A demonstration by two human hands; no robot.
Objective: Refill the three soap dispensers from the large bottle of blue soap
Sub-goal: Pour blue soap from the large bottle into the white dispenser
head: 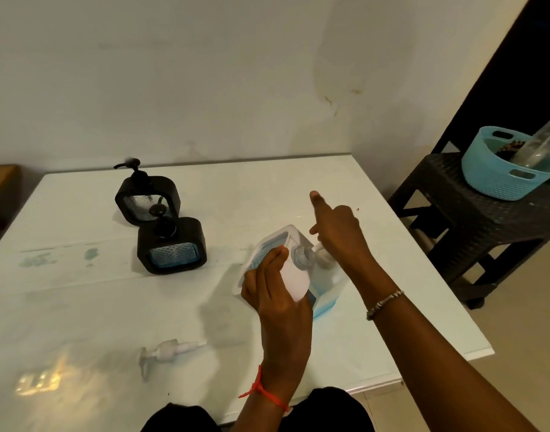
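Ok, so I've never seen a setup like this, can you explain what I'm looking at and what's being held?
There is no machine: the two grips are a person's bare hands, and the one picture comes from a camera worn on the head, looking down. The left grip holds a white soap dispenser, tilted, its pump off. The right grip, forefinger sticking out, seems to hold the top of the large bottle of blue soap. On the white table stand a far black dispenser and a near black dispenser, pumps on, and a loose white pump lies nearer the person. A blue basket sits on a dark stool to the right.
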